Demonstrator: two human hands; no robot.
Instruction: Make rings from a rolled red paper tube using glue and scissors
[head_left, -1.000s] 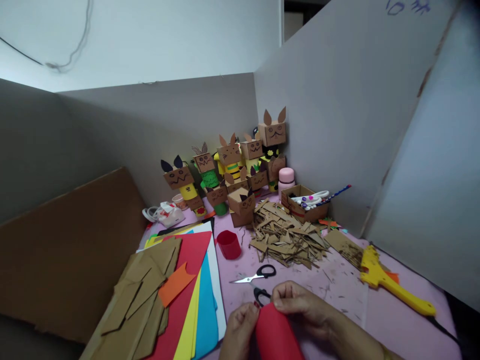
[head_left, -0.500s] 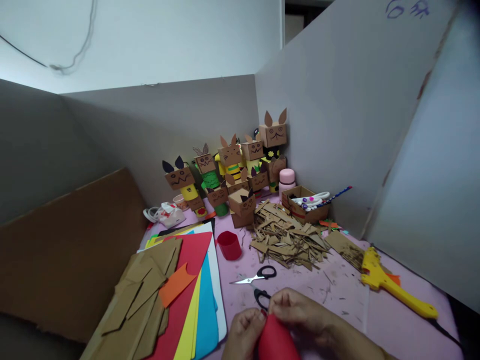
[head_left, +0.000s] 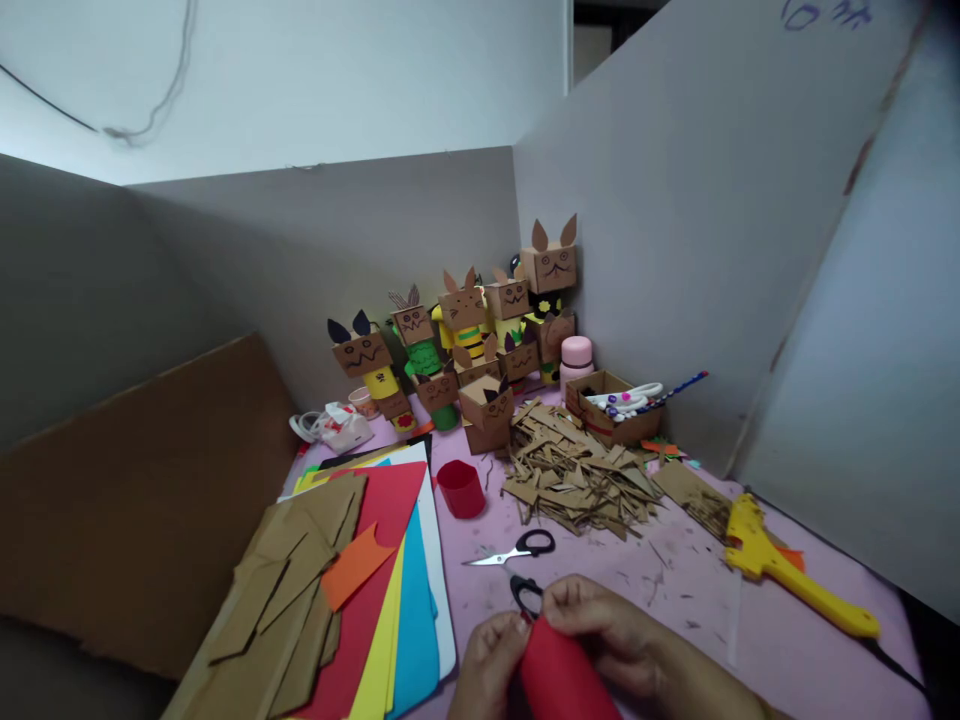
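Both my hands pinch the upper edge of a curled sheet of red paper (head_left: 564,675) at the bottom of the view. My left hand (head_left: 491,660) grips its left edge, thumb and fingers closed. From the right, my right hand (head_left: 600,625) holds the top edge between thumb and fingers. The paper's lower part runs out of the frame. Just beyond my hands lie scissors (head_left: 517,552) with black handles, blades apart and pointing left. A short red paper tube (head_left: 461,490) stands upright farther back.
Left lie cardboard pieces (head_left: 262,610) over coloured sheets (head_left: 416,620). Cardboard scraps (head_left: 577,470) are heaped at centre right, near a box of pens (head_left: 615,408). A yellow glue gun (head_left: 795,575) lies right. Cardboard animal figures (head_left: 465,310) and a pink bottle (head_left: 576,358) stand behind.
The red paper shows a little more of its side and has turned slightly to the right. Both hands keep their grip, and the camera view has shifted slightly.
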